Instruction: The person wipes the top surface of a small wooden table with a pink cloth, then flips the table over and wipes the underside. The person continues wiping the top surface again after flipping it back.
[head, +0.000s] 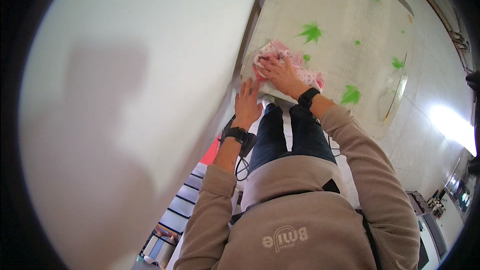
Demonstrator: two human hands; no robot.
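Note:
A pink and white patterned cloth (309, 77) lies bunched on the near left corner of a pale tabletop (337, 15) printed with green leaves. My right hand (282, 75) presses down on the cloth from above, its palm over the folds and its fingers bent into them. Close to the table's near left corner is my left hand (247, 103), holding nothing, with its fingers extended and a little apart. Its fingertips are by the table edge; whether they touch it I cannot tell. Black straps with devices sit on both wrists.
A white wall (180, 45) runs along the left side, close to the table. Pale floor tiles (423, 120) show on the right. At lower left stands a rack with dark bars (183, 197). A thin dark stick with a yellowish end (386, 114) lies near the table's right edge.

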